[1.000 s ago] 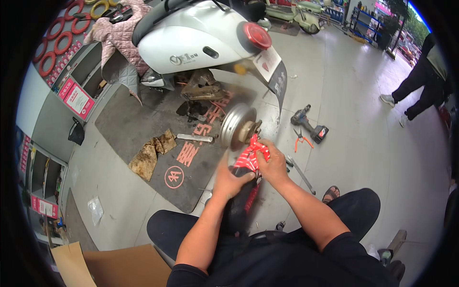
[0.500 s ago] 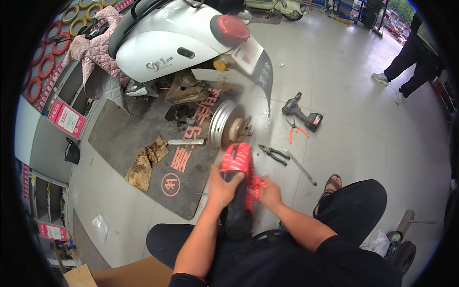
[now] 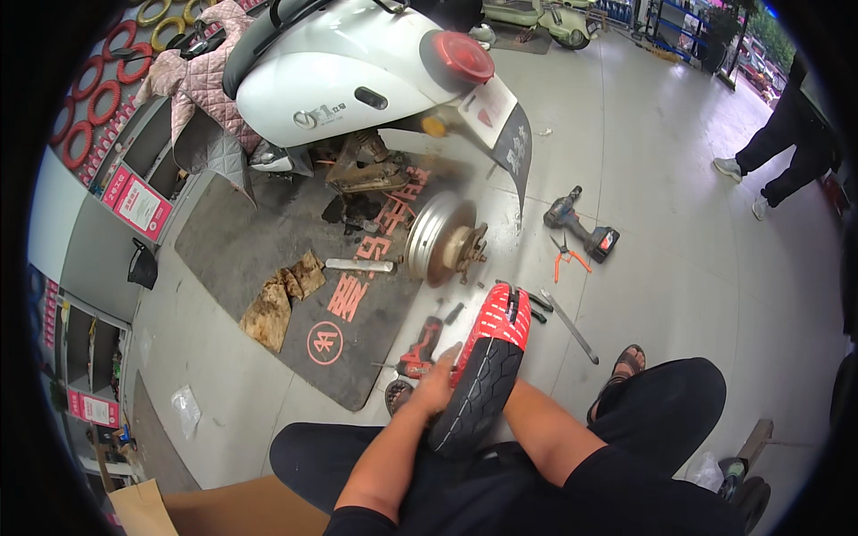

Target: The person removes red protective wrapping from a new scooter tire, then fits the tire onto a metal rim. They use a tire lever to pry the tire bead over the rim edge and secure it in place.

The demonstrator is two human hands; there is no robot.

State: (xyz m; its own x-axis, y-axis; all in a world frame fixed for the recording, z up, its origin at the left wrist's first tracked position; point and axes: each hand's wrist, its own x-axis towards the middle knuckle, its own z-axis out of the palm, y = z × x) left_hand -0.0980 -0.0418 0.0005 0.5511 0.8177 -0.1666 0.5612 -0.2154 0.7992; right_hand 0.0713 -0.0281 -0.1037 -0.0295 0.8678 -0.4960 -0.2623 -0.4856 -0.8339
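Note:
A black scooter tire (image 3: 480, 389) stands tilted between my thighs, its zigzag tread facing up. Red plastic wrapping (image 3: 503, 314) with white marks covers its far end. My left hand (image 3: 438, 382) grips the tire's left side, thumb and fingers at its edge next to more red wrapping. My right forearm reaches behind the tire from the right; the tire hides that hand. Just beyond the tire, a bare silver wheel rim (image 3: 435, 237) with a rusty hub stands on the floor.
A white scooter (image 3: 357, 85) stands over a dark mat (image 3: 232, 223) with a stained cloth (image 3: 273, 304) and metal bar (image 3: 359, 265). A red power tool (image 3: 420, 350) lies left of the tire; a drill (image 3: 581, 225), orange-handled pliers (image 3: 569, 259) and tire lever (image 3: 569, 326) lie right. A person (image 3: 786, 143) stands far right.
The tire has turned and shifted right, its tread now showing. My left hand has slid to its left side. My right hand, earlier pulling at the red wrapping, has gone behind the tire.

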